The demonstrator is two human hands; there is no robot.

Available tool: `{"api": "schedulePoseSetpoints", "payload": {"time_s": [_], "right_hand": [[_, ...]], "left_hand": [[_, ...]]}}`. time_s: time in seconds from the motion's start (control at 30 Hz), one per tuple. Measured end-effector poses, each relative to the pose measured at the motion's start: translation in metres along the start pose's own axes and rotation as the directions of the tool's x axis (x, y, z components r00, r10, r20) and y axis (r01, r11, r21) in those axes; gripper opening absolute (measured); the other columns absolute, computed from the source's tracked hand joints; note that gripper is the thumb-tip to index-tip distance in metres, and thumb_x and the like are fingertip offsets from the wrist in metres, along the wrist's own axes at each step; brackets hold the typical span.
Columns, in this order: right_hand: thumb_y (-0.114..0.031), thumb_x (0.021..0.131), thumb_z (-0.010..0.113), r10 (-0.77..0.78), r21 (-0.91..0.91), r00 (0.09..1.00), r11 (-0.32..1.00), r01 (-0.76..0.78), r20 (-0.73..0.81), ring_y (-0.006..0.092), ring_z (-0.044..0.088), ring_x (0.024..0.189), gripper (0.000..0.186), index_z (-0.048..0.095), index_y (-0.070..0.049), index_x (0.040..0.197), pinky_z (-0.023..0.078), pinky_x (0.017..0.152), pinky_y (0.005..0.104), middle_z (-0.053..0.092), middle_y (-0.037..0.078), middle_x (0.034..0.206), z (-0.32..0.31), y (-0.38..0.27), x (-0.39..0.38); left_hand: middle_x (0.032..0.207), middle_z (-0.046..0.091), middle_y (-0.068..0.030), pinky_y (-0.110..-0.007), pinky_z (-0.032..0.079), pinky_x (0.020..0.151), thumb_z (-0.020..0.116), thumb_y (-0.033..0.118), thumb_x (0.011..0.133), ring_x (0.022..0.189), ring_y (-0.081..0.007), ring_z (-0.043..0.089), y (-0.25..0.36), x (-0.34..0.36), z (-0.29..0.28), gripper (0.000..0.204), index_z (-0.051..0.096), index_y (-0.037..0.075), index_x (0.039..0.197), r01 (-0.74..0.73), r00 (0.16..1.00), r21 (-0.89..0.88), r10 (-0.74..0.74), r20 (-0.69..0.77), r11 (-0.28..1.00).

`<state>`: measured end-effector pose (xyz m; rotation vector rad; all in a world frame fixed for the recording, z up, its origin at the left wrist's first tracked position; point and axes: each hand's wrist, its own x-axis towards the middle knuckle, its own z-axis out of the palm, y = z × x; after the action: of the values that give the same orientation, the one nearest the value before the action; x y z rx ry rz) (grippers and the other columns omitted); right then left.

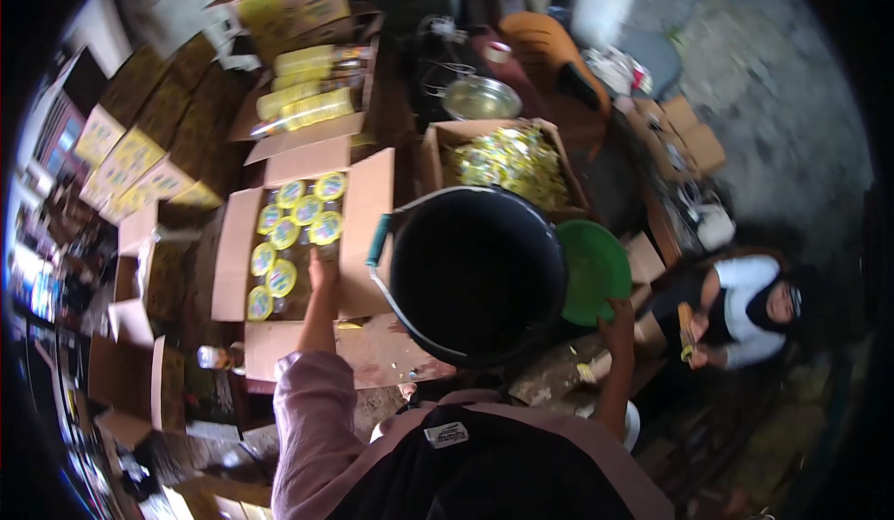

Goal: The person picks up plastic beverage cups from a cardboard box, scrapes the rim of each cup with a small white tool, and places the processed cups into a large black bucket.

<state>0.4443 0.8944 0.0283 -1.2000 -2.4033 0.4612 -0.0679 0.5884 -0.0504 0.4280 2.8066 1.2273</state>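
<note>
My left hand (pixel 321 270) reaches into an open cardboard box (pixel 237 241) on the left, its fingers stretched out beside several clear jars with round yellow lids (pixel 325 228). No jar shows plainly in that hand. At the right, my right hand (pixel 616 321) has its fingers bent over the near right rim of a green plastic basin (pixel 596 259). Between my arms stands a large dark bucket (pixel 475 278) with a wire handle and a teal grip (pixel 379 240). Its inside is too dark to make out.
Behind the bucket, a carton (pixel 434 162) holds many yellow wrapped packets (pixel 510 164). A metal bowl (pixel 481 98) and an orange chair (pixel 549 50) stand farther back. Yellow-printed cartons (pixel 140 166) are stacked left. A co-worker (pixel 745 306) sits at right, holding a yellowish item.
</note>
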Motion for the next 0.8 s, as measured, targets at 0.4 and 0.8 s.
{"api": "schedulePoseSetpoints", "payload": {"time_s": [0.4,0.8], "right_hand": [[0.004,0.066,0.06,0.27,0.13,0.961,0.957,-0.261,-0.056,0.0267,0.057,0.08,0.035,0.06,-0.006,0.099,0.047,0.066,0.035,0.055,0.013,0.099,-0.014,-0.002,-0.005],[-0.01,0.068,0.065,-0.027,0.063,0.999,0.998,0.025,0.029,0.0317,0.051,0.1,0.036,0.059,-0.011,0.103,0.044,0.083,0.0403,0.048,0.015,0.113,0.016,-0.029,0.012]], "left_hand": [[0.098,0.059,-0.0169,-0.034,0.047,0.072,0.071,0.025,0.07,0.083,-0.0243,0.057,0.028,-0.025,-0.063,0.057,0.047,-0.004,0.112,-0.007,0.998,0.068,0.003,0.055,0.998],[0.125,0.038,-0.0202,-0.037,0.047,0.09,0.063,0.014,0.076,0.112,-0.0326,0.043,0.079,-0.097,-0.116,0.052,0.04,-0.004,0.12,0.205,0.954,-0.612,0.014,0.301,-0.764]]}}
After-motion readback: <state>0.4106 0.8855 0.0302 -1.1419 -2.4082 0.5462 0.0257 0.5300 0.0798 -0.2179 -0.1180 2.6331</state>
